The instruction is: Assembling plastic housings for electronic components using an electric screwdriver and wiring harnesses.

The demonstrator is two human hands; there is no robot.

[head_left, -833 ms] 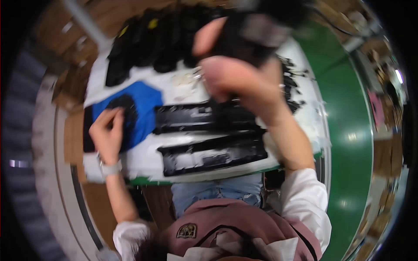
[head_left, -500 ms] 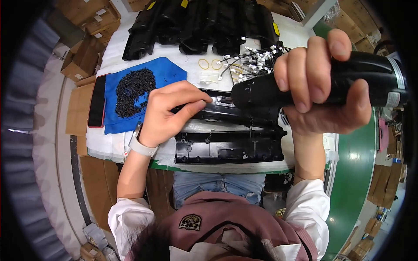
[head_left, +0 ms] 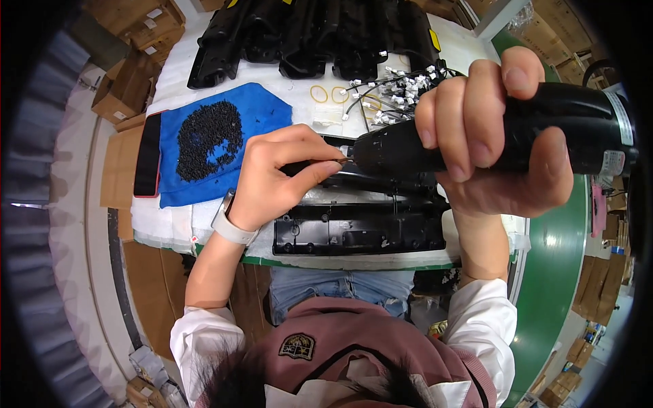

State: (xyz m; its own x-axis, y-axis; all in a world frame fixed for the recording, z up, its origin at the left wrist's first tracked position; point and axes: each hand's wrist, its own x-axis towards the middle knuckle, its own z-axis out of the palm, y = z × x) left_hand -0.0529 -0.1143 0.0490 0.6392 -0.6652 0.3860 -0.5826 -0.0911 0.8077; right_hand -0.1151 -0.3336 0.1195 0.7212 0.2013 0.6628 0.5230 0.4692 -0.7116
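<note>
Electric screwdriver (head_left: 476, 139) raised over tabletop (head_left: 224, 217), right hand (head_left: 496, 136) clenched round barrel. Left hand (head_left: 279, 173) fingers pinch small screw at bit tip. Seat screw straight, keep driver level, above black plastic housing (head_left: 360, 228).

Factory assembly station. White-covered workbench (head_left: 170, 221) at centre, stacked black plastic housings (head_left: 306, 30) along top of frame, pile of small black screws (head_left: 207, 139) on a blue cloth (head_left: 272, 112), bundle of white-plugged wire harnesses (head_left: 394, 92) upper centre, cardboard boxes (head_left: 129, 81) upper left, green floor (head_left: 554, 272) at right.
</note>
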